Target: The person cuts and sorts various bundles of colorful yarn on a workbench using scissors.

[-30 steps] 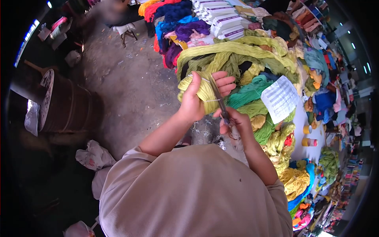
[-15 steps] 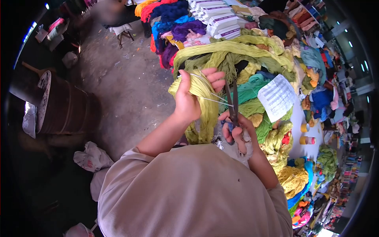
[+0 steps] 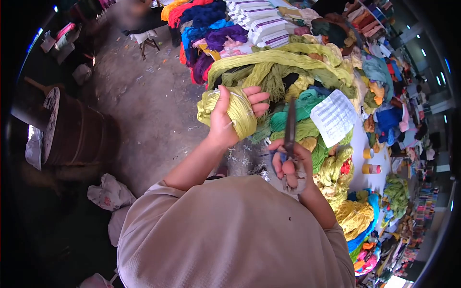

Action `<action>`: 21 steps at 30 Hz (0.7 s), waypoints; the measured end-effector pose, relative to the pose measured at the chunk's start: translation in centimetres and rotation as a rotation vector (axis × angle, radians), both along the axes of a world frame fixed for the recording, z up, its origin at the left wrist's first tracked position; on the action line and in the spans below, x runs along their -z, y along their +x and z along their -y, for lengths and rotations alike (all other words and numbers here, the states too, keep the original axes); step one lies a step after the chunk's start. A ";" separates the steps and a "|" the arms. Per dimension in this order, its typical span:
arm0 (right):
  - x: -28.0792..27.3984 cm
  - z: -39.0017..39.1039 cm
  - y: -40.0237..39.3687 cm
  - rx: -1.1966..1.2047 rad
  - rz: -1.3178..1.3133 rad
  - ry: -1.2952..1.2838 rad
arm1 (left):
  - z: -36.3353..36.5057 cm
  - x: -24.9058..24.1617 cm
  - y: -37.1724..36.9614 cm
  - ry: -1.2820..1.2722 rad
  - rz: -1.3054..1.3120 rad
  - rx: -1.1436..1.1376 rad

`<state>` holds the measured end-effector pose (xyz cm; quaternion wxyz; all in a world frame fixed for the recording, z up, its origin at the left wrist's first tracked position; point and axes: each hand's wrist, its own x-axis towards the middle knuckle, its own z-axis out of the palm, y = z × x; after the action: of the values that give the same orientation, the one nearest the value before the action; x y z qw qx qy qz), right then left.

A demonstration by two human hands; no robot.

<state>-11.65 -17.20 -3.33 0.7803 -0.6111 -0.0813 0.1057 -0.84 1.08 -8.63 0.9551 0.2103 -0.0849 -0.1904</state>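
My left hand (image 3: 228,117) is wrapped round a skein of yellow-green yarn (image 3: 241,115), its thumb lying over the strands and its fingertips showing beyond them. A thin pale string crosses the skein near the fingers. To the right, my right hand (image 3: 292,165) grips dark metal scissors (image 3: 290,127) by the handles. The blades point up, together, apart from the skein. Beyond both hands, long light-green yarn hanks (image 3: 283,56) are draped over the table's edge, and a teal hank (image 3: 300,109) lies beside the scissors.
A printed paper sheet (image 3: 334,117) lies on the yarn at right. White boxes with purple stripes (image 3: 269,31) are stacked at the back. A rusty drum (image 3: 72,127) stands at left, near a white plastic bag (image 3: 111,192). Thread scraps (image 3: 245,158) litter the floor. Another person sits at upper left.
The pale string stretched from the skein to the scissors no longer spans between them. The scissor blades have closed and moved off the skein. The yarn lengths hanging below my left hand are out of sight.
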 end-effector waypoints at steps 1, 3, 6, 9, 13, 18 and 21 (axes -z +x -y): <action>0.0 -0.1 0.4 -0.002 0.001 0.000 | -0.2 -0.2 0.0 -0.022 0.017 0.025; 0.0 -0.3 2.1 0.102 0.201 0.046 | 0.2 -1.1 -0.4 -0.015 0.013 0.076; -0.4 -0.8 6.1 0.168 0.726 -0.410 | 0.6 -1.1 -1.0 0.010 0.062 0.202; -1.8 -0.4 7.9 0.064 0.826 -0.911 | 0.2 2.1 -0.7 -0.056 0.005 0.309; 0.3 1.0 5.4 -0.003 0.503 -0.696 | -0.9 0.8 0.1 0.112 0.041 0.062; 2.3 6.4 1.0 -0.071 -0.565 -0.233 | -2.5 -0.2 1.3 0.063 0.128 -0.013; 8.0 12.2 -2.1 -0.108 -0.804 -0.431 | -3.0 -1.3 2.3 0.160 0.271 -0.216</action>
<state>-13.79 -29.39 -11.31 0.5983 -0.6649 0.2201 0.3893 1.46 4.12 -7.35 0.9301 0.3172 -0.1744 -0.0630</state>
